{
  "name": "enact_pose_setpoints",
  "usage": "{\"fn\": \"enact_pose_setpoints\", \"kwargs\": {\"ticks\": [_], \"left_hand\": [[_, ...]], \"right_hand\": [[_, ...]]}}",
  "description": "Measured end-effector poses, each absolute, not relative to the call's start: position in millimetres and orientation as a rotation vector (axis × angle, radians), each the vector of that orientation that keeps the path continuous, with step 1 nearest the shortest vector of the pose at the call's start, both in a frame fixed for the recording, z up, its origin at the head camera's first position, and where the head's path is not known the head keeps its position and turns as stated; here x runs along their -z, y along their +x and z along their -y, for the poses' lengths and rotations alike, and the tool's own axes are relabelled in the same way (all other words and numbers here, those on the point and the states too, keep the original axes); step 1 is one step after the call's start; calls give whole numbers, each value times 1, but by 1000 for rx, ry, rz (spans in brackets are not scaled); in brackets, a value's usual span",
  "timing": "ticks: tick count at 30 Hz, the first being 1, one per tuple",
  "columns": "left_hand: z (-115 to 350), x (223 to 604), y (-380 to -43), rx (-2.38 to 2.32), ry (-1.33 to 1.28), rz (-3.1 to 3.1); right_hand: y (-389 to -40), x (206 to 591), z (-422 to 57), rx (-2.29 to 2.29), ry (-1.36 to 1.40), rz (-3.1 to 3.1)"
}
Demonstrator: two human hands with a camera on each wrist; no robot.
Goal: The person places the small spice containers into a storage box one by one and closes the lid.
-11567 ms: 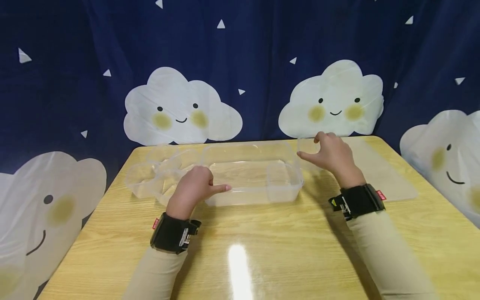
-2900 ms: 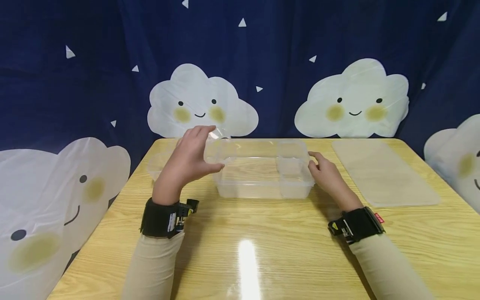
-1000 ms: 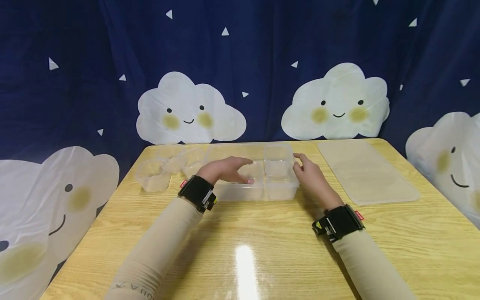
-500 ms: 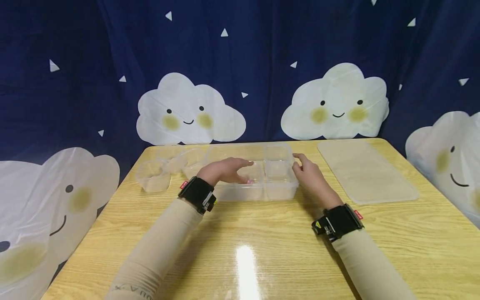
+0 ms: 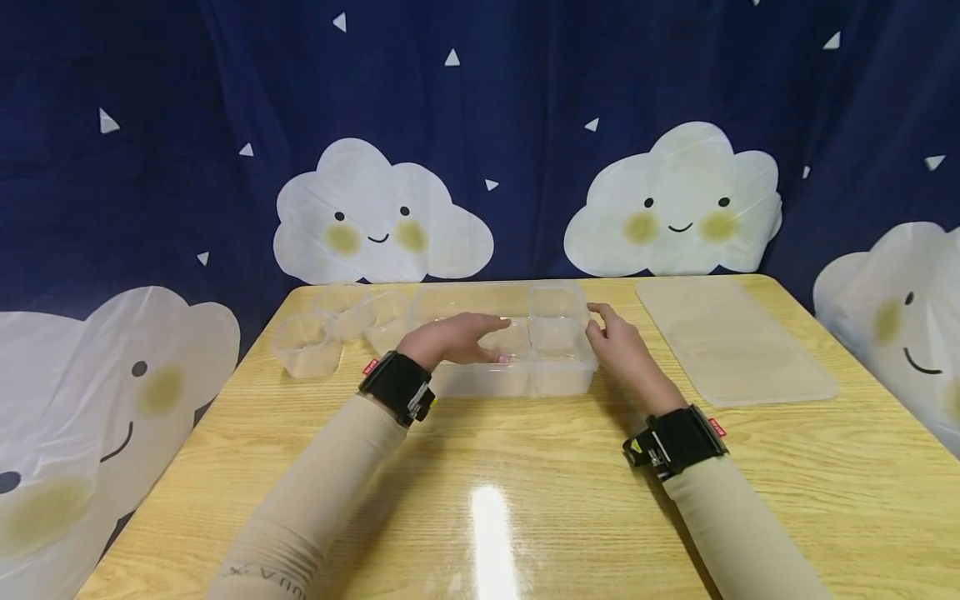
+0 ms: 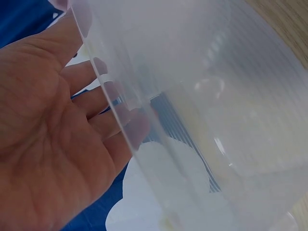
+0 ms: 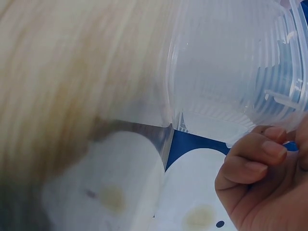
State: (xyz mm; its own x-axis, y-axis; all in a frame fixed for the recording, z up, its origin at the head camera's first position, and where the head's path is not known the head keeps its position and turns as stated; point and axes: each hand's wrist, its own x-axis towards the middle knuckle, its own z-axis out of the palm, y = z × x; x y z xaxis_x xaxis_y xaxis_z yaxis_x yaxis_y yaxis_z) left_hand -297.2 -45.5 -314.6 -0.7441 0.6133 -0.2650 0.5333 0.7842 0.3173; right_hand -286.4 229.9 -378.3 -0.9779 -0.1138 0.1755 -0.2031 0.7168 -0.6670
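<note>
My left hand (image 5: 450, 337) reaches into a long clear plastic box (image 5: 457, 383). Its thumb and fingers span a small clear container (image 5: 514, 337) inside the box. In the left wrist view the fingers pass behind a clear wall (image 6: 226, 96). Two more small containers, one at the back (image 5: 553, 302) and one in front (image 5: 562, 379), fill the box's right end. My right hand (image 5: 626, 354) holds that end from outside, index finger and thumb at the wall. In the right wrist view its other fingers curl beside the ribbed clear plastic (image 7: 221, 72).
Several small clear cups, among them a near cup (image 5: 309, 350), stand left of the box. A flat translucent lid (image 5: 735, 342) lies at the right of the wooden table (image 5: 420, 517). A dark blue curtain (image 5: 525, 100) with clouds hangs behind.
Earlier, one small container sat at the box's right end; now two do. My left hand has brought another from the left into the box. Over the last second both hands stay nearly still.
</note>
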Motion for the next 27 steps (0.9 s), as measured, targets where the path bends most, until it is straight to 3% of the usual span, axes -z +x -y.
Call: {"fn": "enact_pose_setpoints", "kwargs": {"ticks": [27], "left_hand": [[56,313,-283,-291,982,-2739]], "right_hand": [[-288,378,-228,-1136,245,2817]]}}
